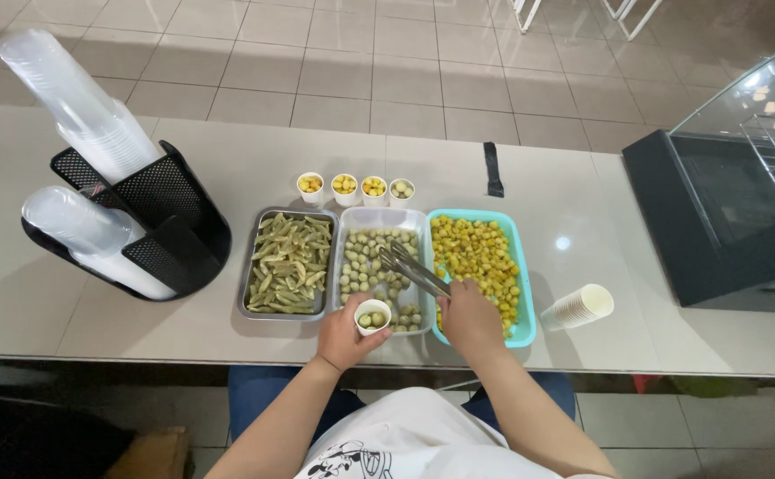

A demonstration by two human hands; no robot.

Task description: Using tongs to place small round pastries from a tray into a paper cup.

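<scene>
My left hand (345, 338) holds a small white paper cup (372, 316) with a couple of green olives in it, over the near end of the clear middle tray (381, 215) of green olives. My right hand (469, 318) grips metal tongs (412, 269) whose tips reach into that tray. A steel tray (251, 266) of green sliced pieces lies to the left. To the right sits a teal tray (519, 266) of yellow pieces. Behind the trays stand several small filled cups (354, 188) in a row.
A black mesh holder (170, 222) with two stacks of clear plastic cups (81, 106) sits at the left. A stack of white paper cups (580, 307) lies on its side at the right. A black glass display case (724, 213) fills the far right. A black strip (492, 168) lies behind.
</scene>
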